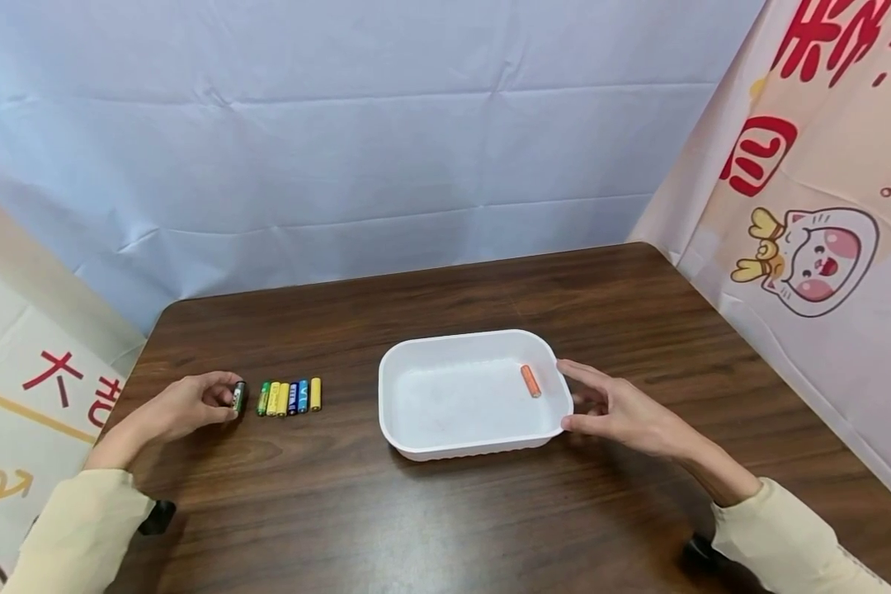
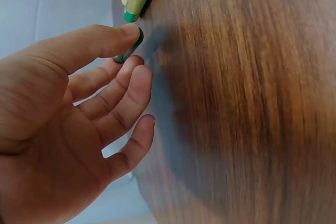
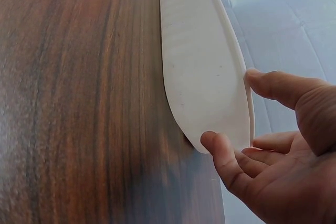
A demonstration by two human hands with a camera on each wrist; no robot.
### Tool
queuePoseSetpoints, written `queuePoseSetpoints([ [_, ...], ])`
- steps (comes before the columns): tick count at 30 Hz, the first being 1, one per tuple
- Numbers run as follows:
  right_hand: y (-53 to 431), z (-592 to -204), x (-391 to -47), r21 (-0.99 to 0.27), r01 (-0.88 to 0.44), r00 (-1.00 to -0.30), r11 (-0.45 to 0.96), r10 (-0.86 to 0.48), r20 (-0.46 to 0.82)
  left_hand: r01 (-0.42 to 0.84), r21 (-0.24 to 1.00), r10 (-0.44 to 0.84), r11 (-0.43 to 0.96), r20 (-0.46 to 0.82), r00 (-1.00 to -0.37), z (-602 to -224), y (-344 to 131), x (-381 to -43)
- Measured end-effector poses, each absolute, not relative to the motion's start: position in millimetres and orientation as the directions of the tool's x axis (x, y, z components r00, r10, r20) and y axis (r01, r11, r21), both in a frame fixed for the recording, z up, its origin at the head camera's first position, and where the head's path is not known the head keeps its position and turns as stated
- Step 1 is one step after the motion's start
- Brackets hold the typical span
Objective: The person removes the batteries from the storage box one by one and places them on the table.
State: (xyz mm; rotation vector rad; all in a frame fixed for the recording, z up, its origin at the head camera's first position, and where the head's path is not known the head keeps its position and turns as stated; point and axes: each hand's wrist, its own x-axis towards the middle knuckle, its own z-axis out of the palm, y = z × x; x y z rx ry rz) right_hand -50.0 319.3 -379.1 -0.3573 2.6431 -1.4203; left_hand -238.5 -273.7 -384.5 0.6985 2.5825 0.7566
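Observation:
My left hand (image 1: 186,404) pinches a dark green-and-black battery (image 1: 239,398) between thumb and fingertips at the table's left side. In the left wrist view that battery (image 2: 133,46) is partly covered by the thumb. Just right of it lies a row of batteries (image 1: 283,399), green, yellow and blue, side by side. My right hand (image 1: 624,412) holds the right end of a white plastic tray (image 1: 416,450), its thumb and fingers spread against the rim and end wall. Inside the tray, near its right end, lies an orange battery (image 1: 530,381).
The brown wooden table (image 1: 327,511) bears the tray and the batteries. Behind it hangs a pale blue cloth (image 1: 341,165). Printed cloths hang at both sides, the right one (image 1: 757,264) with a cartoon face.

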Motion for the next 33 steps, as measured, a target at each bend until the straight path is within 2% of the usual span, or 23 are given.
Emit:
queuePoseSetpoints([
  [33, 319, -379, -50, -0.840, -0.145, -0.965, 0.522, -0.261, 0.004, 0.334, 0.546, 0.526, 0.769, -0.242, -0.815, -389, -264, -240],
])
